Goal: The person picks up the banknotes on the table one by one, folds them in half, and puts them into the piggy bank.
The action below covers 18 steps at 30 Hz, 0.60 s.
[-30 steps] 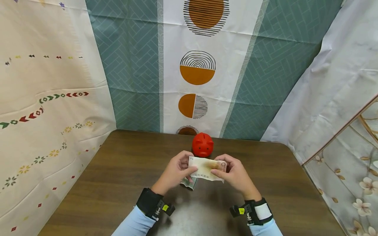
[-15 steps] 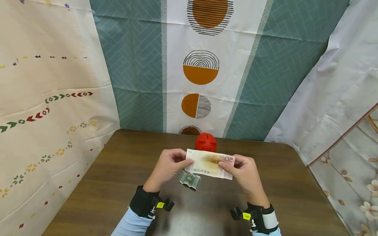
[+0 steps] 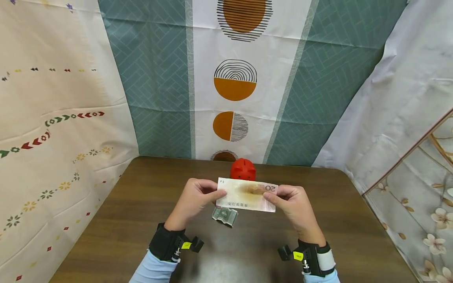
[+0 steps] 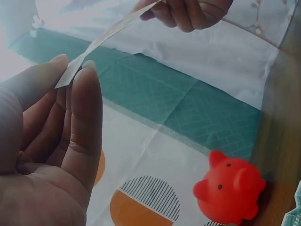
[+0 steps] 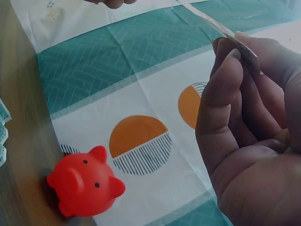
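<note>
A pale banknote [image 3: 244, 195] with a "20" and a brownish middle is stretched flat between both hands, above the table. My left hand [image 3: 194, 200] pinches its left end between thumb and fingers. At the other end my right hand [image 3: 296, 210] holds it in the same kind of pinch. Both wrist views show the note edge-on, with thumb and fingers meeting on it. Below the note lies a creased green banknote [image 3: 225, 216] on the table. Behind it stands a red piggy bank [image 3: 243, 169], its lower part hidden by the note in the head view.
The brown wooden table [image 3: 148, 184] reaches back to a green and white patterned curtain [image 3: 162, 118]. Cream cloth [image 3: 70, 157] hangs at the left side, and flowered white fabric [image 3: 424, 220] at the right.
The hands have moved apart, drawing the 20 note flatter and slightly up. The green banknote, partly covered before, now shows more fully. The piggy bank's lower part has become hidden.
</note>
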Available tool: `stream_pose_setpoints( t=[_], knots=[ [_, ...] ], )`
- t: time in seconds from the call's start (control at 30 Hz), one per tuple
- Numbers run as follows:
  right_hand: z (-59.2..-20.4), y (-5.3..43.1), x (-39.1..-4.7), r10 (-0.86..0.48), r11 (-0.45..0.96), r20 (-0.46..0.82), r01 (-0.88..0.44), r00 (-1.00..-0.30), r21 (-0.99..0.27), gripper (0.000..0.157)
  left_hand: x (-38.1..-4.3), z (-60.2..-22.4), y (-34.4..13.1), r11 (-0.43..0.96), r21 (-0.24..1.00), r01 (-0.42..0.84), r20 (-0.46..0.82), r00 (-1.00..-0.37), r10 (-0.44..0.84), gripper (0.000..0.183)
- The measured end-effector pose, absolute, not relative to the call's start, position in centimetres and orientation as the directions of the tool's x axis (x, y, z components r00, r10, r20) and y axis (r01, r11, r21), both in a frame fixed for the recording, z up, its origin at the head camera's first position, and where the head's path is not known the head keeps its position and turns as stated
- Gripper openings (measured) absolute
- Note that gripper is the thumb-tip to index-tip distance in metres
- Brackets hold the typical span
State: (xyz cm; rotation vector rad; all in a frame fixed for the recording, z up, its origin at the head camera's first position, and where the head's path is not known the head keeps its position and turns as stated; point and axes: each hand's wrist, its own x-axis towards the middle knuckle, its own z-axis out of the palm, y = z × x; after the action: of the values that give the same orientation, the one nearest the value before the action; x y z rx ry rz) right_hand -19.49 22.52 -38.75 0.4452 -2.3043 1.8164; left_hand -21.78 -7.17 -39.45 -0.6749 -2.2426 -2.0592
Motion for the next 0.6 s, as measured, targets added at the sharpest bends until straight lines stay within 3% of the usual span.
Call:
stream_pose_setpoints(
  t=[0.6],
  knots=[
    [-38.55,22.28,-19.22,-0.101,0.107,0.24,-0.25,-0.966,-0.962,0.011,-21.58,-39.24,-7.33,-0.013,0.921,0.389,0.374,-0.875,0.307,0.006]
  ],
)
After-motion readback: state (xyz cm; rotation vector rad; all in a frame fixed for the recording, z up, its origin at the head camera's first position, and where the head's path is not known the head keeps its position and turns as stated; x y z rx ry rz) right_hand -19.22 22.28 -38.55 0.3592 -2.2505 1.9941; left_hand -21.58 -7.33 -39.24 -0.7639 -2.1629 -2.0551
